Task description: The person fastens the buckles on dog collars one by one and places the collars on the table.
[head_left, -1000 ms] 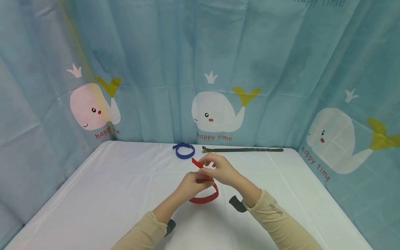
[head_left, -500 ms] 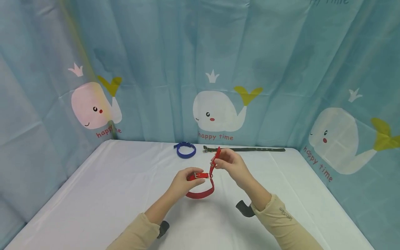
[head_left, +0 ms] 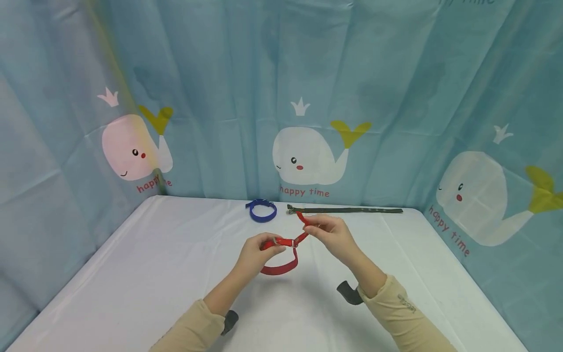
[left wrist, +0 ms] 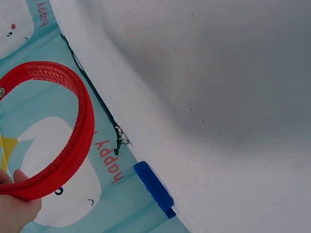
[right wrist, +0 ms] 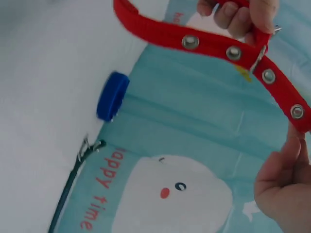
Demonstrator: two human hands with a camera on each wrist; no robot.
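A red collar (head_left: 281,269) with a metal buckle hangs in a loop above the white table. My left hand (head_left: 252,256) pinches it at the buckle end, thumb and fingers on either side of the strap. The tail of the collar (right wrist: 297,110) passes through a metal loop, and my right hand (head_left: 332,239) pinches it near its tip, pulled out to the right. Metal-rimmed eyelets (right wrist: 233,53) line the strap in the right wrist view. The left wrist view shows the collar's rounded loop (left wrist: 86,121), most of the left hand out of frame.
At the table's back edge lies a blue collar (head_left: 262,218) closed in a ring. Right of it, a dark green collar (head_left: 352,210) is stretched out straight. A blue curtain (head_left: 211,98) printed with whales hangs behind and beside the white-covered table (head_left: 154,274).
The hands have moved apart. The right hand has drawn the red tail from upper left of the loop, up through vertical, to the right. The left hand has shifted slightly left.
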